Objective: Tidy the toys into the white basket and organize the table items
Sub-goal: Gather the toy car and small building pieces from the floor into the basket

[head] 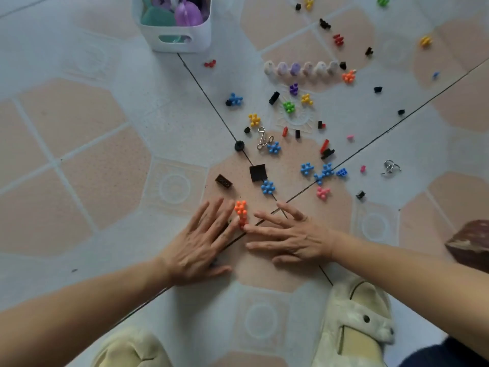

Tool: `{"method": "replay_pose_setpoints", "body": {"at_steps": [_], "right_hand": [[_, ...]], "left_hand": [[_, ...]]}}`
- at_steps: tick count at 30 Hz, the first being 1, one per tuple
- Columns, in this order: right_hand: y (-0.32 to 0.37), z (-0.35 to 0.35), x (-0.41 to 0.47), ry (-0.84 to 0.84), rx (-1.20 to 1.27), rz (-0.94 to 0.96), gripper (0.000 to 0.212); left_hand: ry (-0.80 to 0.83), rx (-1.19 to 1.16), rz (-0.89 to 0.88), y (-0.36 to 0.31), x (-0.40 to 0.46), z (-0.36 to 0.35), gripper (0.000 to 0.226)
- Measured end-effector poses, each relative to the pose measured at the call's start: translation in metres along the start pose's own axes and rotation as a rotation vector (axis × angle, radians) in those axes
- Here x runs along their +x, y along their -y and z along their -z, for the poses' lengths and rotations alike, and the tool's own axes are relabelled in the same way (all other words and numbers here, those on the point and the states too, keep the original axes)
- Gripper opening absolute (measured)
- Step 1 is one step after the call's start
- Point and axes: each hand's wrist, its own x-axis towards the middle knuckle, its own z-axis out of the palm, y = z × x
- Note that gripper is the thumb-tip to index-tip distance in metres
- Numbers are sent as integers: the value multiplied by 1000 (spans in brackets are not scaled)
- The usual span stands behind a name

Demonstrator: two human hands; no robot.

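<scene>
- At the bottom of the frame, two pale cream slippers (354,324) stood on the tiled floor (79,181) of peach and grey-white tiles.
- Just above them, near the centre, the left hand (201,242) and the right hand (288,238) lay flat on the floor with fingers spread, gripping nothing.
- Between their fingertips sat an orange knobbly plastic connector piece (241,213), touching fingers of both hands (pressed from the two sides, it seemed).
- Just beyond lay a dark brown studded brick (224,181), a flat black square plate (258,172) and several blue snowflake-shaped plastic pieces (268,187).
- Farther up, right of centre, small toy pieces in many colours were scattered, with a silver wire puzzle (264,139) among them and a row of pastel rounded figures (301,68) behind.
- At the top, left of centre, stood the white plastic basket (182,38), holding purple and teal toys.
</scene>
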Motion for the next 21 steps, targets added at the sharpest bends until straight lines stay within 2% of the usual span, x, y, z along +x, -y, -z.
{"method": "replay_pose_setpoints", "body": {"at_steps": [4, 15, 18, 21], "right_hand": [[-31, -1, 5, -24, -57, -88, 57], [-159, 9, -7, -5, -126, -450, 51], [-168, 17, -15, -55, -122, -673, 51], [-144, 21, -27, -209, 36, -1032, 53]], "left_hand": [[-73, 45, 40, 30, 61, 20, 86], [-140, 103, 73, 106, 207, 66, 85], [-159, 60, 136, 109, 233, 79, 83], [-209, 17, 148, 92, 240, 83, 82]]}}
